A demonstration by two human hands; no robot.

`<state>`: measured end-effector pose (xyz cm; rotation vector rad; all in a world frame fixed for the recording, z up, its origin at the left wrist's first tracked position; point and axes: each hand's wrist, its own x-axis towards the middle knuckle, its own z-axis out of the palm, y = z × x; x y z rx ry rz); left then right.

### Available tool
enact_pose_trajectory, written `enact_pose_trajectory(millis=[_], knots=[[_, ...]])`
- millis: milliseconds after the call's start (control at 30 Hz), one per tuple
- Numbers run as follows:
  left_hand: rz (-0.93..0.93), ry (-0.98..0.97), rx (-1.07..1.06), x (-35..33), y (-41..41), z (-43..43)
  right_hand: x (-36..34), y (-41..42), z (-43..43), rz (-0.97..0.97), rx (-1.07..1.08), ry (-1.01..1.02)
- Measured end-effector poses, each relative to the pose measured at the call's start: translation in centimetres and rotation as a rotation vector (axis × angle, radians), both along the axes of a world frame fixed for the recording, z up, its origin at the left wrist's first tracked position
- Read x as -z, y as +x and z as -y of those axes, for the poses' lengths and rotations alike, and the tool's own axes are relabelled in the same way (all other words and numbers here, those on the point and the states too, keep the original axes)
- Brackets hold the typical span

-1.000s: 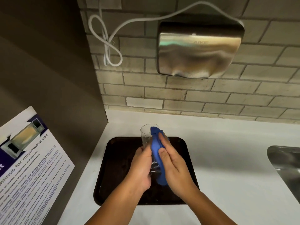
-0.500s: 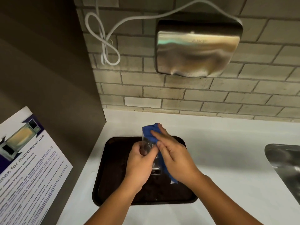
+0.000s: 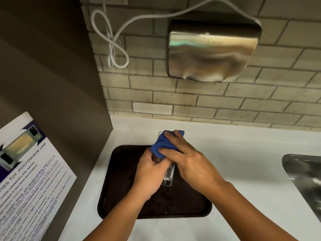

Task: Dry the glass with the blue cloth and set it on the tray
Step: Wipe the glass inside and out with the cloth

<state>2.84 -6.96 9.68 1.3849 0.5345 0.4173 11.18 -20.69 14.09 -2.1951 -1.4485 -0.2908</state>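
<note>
The clear drinking glass [image 3: 167, 173] is held above the dark tray [image 3: 121, 180], left hand [image 3: 149, 174] fingers wrapped around its body, right hand [image 3: 187, 164] fingers pinching the blue cloth [image 3: 162, 146] over its rim. Light, rigid, probably slippery when wet, breakable: best gripped round the body.

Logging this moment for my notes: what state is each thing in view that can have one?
glass: held above the tray, rim covered by the cloth
blue cloth: bunched over the glass's top
left hand: grip closed on the glass
right hand: grip pressing the cloth on the glass
tray: lying flat on the counter
hand dryer: mounted on the tile wall
cord: looped, hanging
</note>
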Motion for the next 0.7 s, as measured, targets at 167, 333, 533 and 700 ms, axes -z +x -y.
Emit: enact_pose_trajectory(millis=[167, 333, 533, 700], knots=[[-0.083, 0.175, -0.021, 0.5, 0.2, -0.4, 0.9, -0.1, 0.4, -0.065, 0.091, 0.063], [-0.185, 0.380, -0.011, 0.5, 0.0, -0.7, 1.9, 0.0, 0.9, 0.004, 0.099, 0.047], [-0.152, 0.100, -0.020, -0.3, 0.1, -0.4, 2.1, -0.4, 0.9, -0.070, 0.133, 0.095], [-0.103, -0.470, 0.107, -1.7, 0.3, -0.3, 1.9, -2.4, 0.7, -0.584, 0.184, 0.295]])
